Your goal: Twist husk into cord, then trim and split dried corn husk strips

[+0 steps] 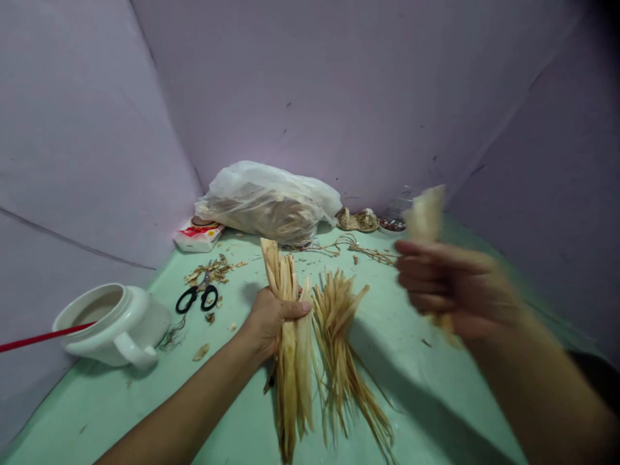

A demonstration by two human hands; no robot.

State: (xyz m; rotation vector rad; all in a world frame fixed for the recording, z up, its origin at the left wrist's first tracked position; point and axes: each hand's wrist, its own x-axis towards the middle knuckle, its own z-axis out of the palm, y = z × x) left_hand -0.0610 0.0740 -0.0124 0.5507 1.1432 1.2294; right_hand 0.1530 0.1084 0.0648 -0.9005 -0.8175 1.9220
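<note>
My left hand (274, 316) is closed round a bundle of dried tan husk strips (289, 361) that stands upright on the pale green floor (242, 413). Right beside it lies a loose pile of thin split strips (341, 342). My right hand (448, 290) is raised at the right, blurred by motion, with its fingers closed on a single pale husk piece (426, 216) that sticks up above the hand.
Black-handled scissors (197, 298) lie among husk scraps at the left. A white ceramic pot (113, 323) with a red stick (43, 337) stands further left. At the back are a plastic bag of husks (268, 203), a red-and-white packet (198, 236) and a small woven piece (358, 221). Lilac walls close in.
</note>
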